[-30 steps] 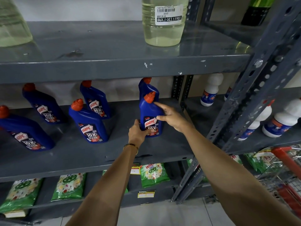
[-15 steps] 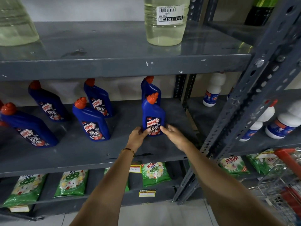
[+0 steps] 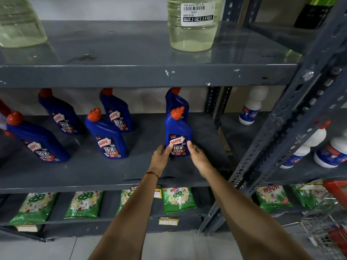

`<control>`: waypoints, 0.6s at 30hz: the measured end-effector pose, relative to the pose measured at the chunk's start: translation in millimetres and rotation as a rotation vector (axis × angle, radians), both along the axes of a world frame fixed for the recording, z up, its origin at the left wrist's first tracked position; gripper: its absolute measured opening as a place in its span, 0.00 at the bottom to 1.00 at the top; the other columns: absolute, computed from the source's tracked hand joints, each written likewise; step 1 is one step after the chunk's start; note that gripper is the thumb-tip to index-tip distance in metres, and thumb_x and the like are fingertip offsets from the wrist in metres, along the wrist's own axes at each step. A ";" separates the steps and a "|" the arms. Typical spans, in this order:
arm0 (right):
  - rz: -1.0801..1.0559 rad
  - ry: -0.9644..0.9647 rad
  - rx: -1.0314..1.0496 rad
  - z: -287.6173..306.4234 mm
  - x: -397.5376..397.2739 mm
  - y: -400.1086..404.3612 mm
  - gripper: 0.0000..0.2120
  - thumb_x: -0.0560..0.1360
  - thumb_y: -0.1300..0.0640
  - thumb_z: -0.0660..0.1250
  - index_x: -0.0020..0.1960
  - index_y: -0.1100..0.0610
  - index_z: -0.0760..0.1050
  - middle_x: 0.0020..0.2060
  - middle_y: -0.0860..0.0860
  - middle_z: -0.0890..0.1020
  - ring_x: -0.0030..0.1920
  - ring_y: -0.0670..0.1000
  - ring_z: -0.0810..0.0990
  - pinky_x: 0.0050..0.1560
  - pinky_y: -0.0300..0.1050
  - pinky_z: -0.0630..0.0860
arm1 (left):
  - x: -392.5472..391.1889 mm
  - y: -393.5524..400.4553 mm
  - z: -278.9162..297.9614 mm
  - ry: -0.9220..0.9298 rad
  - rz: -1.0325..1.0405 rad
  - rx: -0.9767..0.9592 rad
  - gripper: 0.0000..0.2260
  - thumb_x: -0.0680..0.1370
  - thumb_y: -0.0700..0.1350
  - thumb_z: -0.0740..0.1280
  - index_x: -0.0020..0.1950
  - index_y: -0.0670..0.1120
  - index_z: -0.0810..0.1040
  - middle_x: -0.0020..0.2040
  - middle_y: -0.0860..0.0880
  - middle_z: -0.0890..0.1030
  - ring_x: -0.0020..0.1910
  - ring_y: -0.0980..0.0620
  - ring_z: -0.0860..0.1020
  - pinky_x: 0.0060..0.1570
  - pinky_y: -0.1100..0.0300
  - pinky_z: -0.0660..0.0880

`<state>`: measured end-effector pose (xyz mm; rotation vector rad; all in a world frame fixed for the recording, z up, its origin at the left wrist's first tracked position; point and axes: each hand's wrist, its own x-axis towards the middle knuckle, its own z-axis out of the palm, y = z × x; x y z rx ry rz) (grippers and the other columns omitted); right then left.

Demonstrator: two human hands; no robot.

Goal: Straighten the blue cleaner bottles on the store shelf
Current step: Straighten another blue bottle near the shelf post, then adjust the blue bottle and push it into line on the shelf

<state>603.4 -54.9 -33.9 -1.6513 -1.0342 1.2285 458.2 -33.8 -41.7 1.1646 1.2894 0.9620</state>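
Near the frame's center, a blue cleaner bottle [image 3: 178, 132] stands upright on the grey middle shelf [image 3: 112, 173]. The left hand [image 3: 161, 156] and right hand [image 3: 198, 156] clasp its lower label from either side, thumbs pressed on the front. Another bottle [image 3: 176, 99] stands just behind it.

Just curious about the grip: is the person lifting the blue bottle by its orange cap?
No, the left hand and right hand touch the blue bottle low at its label.
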 end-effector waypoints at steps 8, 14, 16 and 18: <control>-0.010 -0.053 -0.011 2.5 0.3 -25.0 0.29 0.74 0.35 0.54 0.65 0.55 0.70 0.58 0.48 0.74 0.52 0.47 0.72 0.55 0.44 0.70 | -2.7 -21.5 0.4 -0.023 -0.028 0.003 0.15 0.76 0.54 0.63 0.55 0.43 0.74 0.54 0.45 0.80 0.51 0.50 0.77 0.54 0.54 0.76; -0.047 -0.095 0.014 -2.2 -4.2 -54.1 0.25 0.76 0.38 0.53 0.58 0.55 0.74 0.52 0.50 0.77 0.50 0.48 0.74 0.51 0.44 0.68 | -8.6 -51.1 3.0 -0.037 -0.072 0.003 0.19 0.76 0.52 0.64 0.61 0.41 0.73 0.59 0.42 0.79 0.58 0.46 0.77 0.62 0.47 0.73; -0.045 -0.090 0.012 -2.6 -4.2 -62.9 0.21 0.76 0.38 0.53 0.52 0.52 0.75 0.45 0.47 0.76 0.46 0.46 0.75 0.50 0.44 0.68 | -10.6 -59.0 3.3 -0.030 -0.087 0.001 0.19 0.76 0.52 0.64 0.61 0.40 0.72 0.59 0.40 0.79 0.58 0.45 0.77 0.62 0.46 0.73; -0.046 -0.108 0.005 -0.9 -4.1 -69.7 0.19 0.77 0.38 0.52 0.48 0.50 0.75 0.40 0.46 0.75 0.42 0.45 0.74 0.47 0.42 0.68 | -11.9 -64.9 2.8 -0.017 -0.097 0.009 0.19 0.76 0.52 0.63 0.60 0.40 0.72 0.59 0.40 0.79 0.57 0.44 0.78 0.60 0.47 0.74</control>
